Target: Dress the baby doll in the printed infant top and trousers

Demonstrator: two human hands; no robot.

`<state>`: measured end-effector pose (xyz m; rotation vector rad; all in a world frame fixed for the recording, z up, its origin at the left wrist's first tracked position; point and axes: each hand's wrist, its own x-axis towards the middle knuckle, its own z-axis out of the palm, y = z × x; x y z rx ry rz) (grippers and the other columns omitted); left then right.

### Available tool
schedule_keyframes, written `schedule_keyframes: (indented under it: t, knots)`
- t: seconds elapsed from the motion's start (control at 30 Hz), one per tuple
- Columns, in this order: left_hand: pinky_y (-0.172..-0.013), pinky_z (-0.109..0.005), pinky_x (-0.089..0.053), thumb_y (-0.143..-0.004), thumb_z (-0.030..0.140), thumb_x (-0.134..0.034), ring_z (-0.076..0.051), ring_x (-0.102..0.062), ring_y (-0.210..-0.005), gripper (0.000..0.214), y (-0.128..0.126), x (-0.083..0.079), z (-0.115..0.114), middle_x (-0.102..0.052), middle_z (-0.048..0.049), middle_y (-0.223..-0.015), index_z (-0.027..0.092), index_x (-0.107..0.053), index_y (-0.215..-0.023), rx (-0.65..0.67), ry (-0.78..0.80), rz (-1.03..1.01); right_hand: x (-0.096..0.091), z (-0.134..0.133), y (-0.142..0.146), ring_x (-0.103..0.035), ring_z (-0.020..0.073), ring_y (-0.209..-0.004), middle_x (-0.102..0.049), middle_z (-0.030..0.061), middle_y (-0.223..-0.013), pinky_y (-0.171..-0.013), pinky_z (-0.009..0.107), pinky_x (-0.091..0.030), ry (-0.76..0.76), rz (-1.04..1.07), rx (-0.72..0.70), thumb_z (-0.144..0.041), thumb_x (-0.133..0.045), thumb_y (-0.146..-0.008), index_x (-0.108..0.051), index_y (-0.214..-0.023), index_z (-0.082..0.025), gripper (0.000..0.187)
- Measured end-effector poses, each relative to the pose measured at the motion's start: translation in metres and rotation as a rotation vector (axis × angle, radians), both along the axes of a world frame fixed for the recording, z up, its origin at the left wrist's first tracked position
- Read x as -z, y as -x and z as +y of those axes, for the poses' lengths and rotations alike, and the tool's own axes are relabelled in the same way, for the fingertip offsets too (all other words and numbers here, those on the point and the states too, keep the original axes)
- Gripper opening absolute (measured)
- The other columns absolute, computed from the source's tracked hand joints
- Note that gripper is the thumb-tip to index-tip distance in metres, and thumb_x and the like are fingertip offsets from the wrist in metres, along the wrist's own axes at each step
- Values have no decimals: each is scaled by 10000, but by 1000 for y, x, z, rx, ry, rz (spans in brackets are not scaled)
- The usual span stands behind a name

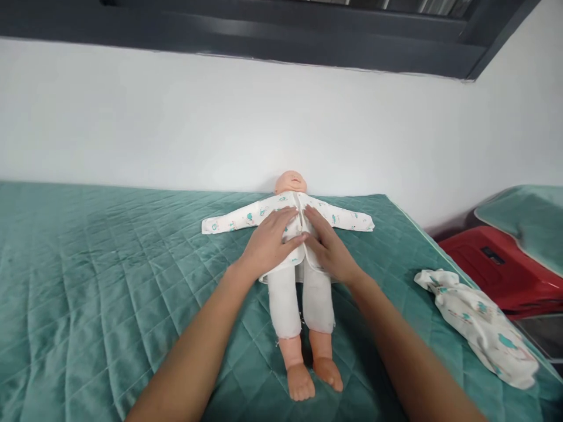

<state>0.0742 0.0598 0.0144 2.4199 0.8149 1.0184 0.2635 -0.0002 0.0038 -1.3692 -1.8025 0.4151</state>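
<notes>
A baby doll (291, 183) lies on its back, head toward the wall and bare feet toward me. It wears a white long-sleeved baby jacket (237, 219) with a small green print, sleeves spread wide to both sides. White cloth covers its legs down to the shins. My left hand (273, 240) rests flat on the left front of the jacket, fingers stretched out. On the other front panel lies my right hand (329, 246), also flat with fingers extended. The thumbs meet near the jacket's middle opening, and the palms hide much of the doll's chest.
A green quilted cover (109, 293) spreads under the doll. To the right lies a bunched printed white garment (479, 325). Beyond that edge stands a red case (497, 264), partly under green cloth. A white wall (176, 117) rises behind, with a dark window frame (264, 29) above.
</notes>
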Motion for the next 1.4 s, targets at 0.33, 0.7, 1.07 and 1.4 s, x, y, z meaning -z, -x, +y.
schedule_keyframes:
  t: [0.33, 0.7, 1.07, 1.4]
  knots:
    - [-1289, -559, -89, -767, 296, -746, -298, -186, -1568, 896, 5, 5, -29, -306, -83, -1659, 299, -312, -1550, 94, -23, 254, 23, -85, -14, -240, 285, -1551, -242, 42, -1687, -1244, 546, -269, 69, 163, -32, -380, -691, -911, -403, -1533, -373, 685]
    - [-1215, -479, -322, -902, 156, -529, -231, -534, -1352, 344, -12, 19, -42, -625, -89, -1395, 220, -593, -1234, -167, -128, -61, 31, -79, -16, -584, 253, -1230, -615, 82, -1290, -1063, 471, -470, -185, 78, 160, -238, -596, -945, -655, -1205, -301, 275]
    - [-756, -294, -460, -972, 398, -513, -164, -564, -755, 266, -1, 20, -56, -616, -4, -783, 205, -620, -823, -390, 45, -393, 30, -67, -11, -558, 164, -750, -592, -7, -780, -724, 304, -478, -88, 385, 237, -385, -615, -933, -634, -793, -233, 207]
    - [-657, -278, -437, -885, 453, -655, -118, -516, -715, 332, 30, 42, -24, -522, 26, -731, 202, -501, -731, -609, 417, -1169, 26, -70, -25, -640, 139, -787, -720, 3, -969, -671, 252, -528, -43, 1191, 344, -379, -764, -766, -723, -937, -233, 229]
